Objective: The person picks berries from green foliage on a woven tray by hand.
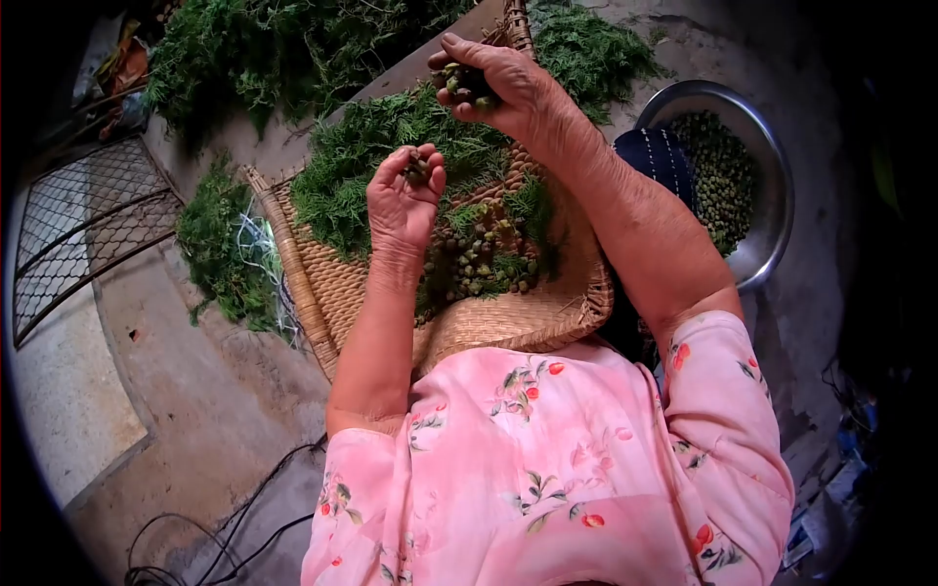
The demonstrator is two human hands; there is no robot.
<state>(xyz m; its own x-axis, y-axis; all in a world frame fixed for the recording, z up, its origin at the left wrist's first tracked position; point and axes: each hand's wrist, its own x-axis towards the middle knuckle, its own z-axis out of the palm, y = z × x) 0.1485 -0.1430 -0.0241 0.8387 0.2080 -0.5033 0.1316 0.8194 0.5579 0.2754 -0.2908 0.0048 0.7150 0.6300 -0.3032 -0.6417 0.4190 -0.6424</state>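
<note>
A woven wicker basket [513, 320] rests against my lap, with feathery evergreen sprigs [342, 190] heaped over its far side. Loose small green cones [479, 262] lie in its near right part. My left hand [403, 210] is raised above the basket, fingers curled around a few cones [417, 171]. Farther up and to the right, my right hand [513, 86] cups a bigger handful of cones [463, 86] in its bent fingers, thumb stretched out. Part of the basket's contents is hidden behind my left hand and both forearms.
To the right stands a metal bowl [779, 210] with many green cones [718, 181], partly behind dark blue cloth [657, 166]. Evergreen branches [264, 59] pile up at the back, with more [596, 59] behind the basket. A wire-mesh rack [93, 225] and black cables [239, 518] lie left.
</note>
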